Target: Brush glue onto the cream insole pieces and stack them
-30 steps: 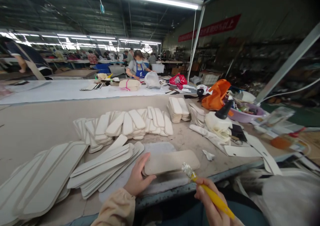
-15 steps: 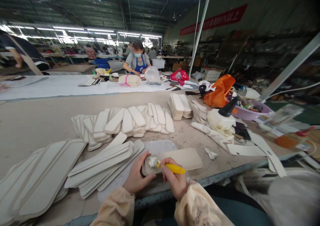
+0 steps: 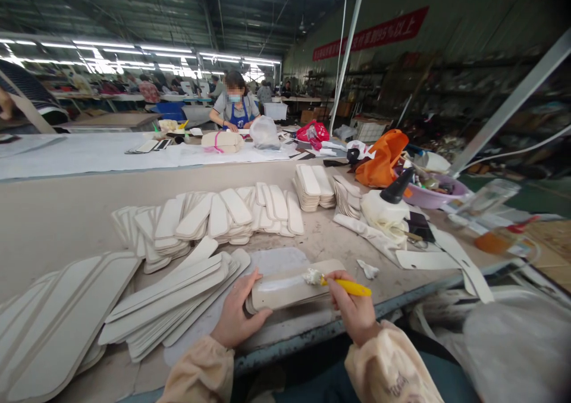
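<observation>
**Head view: a laden brush on the top panel**

Nearest, the left hand (image 3: 238, 308) clasped the left end of a pile (image 3: 307, 301) of pale panels, thumb at the near edge, fingers at the far corner. The right hand (image 3: 354, 308) pinched a yellow brush (image 3: 348, 286) by its handle, the white-clotted bristles on the top panel (image 3: 276, 294). A glossy streak (image 3: 282, 284) ran from them toward the left hand.

The pile lay near the front edge of the table (image 3: 75, 206), partly over a grey sheet (image 3: 276, 257). A slack left hand could have let the brush's push skew the layers. So thick a load might have spilled over the rim onto panels beneath, and the left fingers sat close enough to be smeared.

Just beyond the pile's right end lay a scrap (image 3: 368, 269), which could have stuck to a wet face if touched. Farther off stood a row (image 3: 214, 218) of panels and a bottle (image 3: 386, 206) with a black nozzle. Beyond, at another table (image 3: 89, 156), a co-worker (image 3: 236, 111) bent behind a clear bag (image 3: 264, 134).
</observation>
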`<action>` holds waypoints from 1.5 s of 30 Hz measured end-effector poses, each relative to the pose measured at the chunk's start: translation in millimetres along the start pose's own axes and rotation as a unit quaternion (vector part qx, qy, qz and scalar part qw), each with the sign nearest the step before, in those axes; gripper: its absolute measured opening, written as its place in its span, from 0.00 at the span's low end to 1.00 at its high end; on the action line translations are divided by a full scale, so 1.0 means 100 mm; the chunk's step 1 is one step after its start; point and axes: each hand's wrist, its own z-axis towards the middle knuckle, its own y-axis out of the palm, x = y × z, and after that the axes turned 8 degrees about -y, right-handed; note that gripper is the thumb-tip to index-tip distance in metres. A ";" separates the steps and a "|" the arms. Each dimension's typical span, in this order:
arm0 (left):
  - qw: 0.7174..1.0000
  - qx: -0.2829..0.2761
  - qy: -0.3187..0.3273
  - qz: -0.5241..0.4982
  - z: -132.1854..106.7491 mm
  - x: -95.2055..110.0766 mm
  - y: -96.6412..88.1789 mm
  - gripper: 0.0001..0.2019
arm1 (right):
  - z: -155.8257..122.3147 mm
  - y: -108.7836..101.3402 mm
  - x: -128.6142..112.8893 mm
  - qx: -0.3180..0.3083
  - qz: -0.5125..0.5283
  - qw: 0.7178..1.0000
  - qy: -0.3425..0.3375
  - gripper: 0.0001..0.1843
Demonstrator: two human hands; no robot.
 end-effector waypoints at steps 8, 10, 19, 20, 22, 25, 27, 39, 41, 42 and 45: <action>1.000 0.001 0.006 0.009 0.00 -0.01 0.01 0.40 | -0.01 -0.36 0.02 0.057 -0.254 0.956 -0.136 0.14; 1.000 0.002 0.006 0.010 0.00 -0.02 0.01 0.40 | -0.09 -0.27 -0.03 0.044 -0.324 0.925 -0.193 0.12; 1.000 -0.006 0.003 -0.014 -0.01 -0.06 0.01 0.42 | -0.45 0.46 -0.55 -0.156 -0.175 0.946 -0.223 0.08; 1.000 -0.005 0.004 -0.017 -0.01 -0.05 0.01 0.41 | -0.45 0.52 -0.59 -0.168 -0.134 0.956 -0.201 0.09; 1.000 -0.002 0.004 -0.021 0.00 -0.03 0.00 0.40 | -0.44 0.60 -0.62 -0.174 -0.058 0.972 -0.149 0.09; 1.000 -0.003 0.000 -0.020 0.00 -0.01 -0.01 0.40 | -0.39 0.62 -0.54 -0.157 0.020 0.984 -0.077 0.12; 1.000 -0.006 0.003 -0.011 0.00 -0.01 -0.01 0.41 | -0.35 0.56 -0.45 -0.136 0.048 0.988 -0.048 0.14; 1.000 0.009 0.007 -0.004 0.01 0.01 -0.01 0.38 | -0.22 -0.33 -0.16 0.052 -0.190 0.974 -0.108 0.14; 1.000 0.012 0.006 -0.004 0.01 0.01 0.00 0.37 | -0.24 -0.36 -0.17 0.064 -0.242 0.959 -0.131 0.13; 1.000 0.012 0.005 -0.003 0.01 0.01 0.00 0.36 | -0.25 -0.36 -0.17 0.064 -0.263 0.952 -0.144 0.12; 1.000 0.008 0.005 0.000 0.01 0.01 -0.01 0.34 | -0.31 -0.29 -0.18 0.041 -0.307 0.932 -0.186 0.11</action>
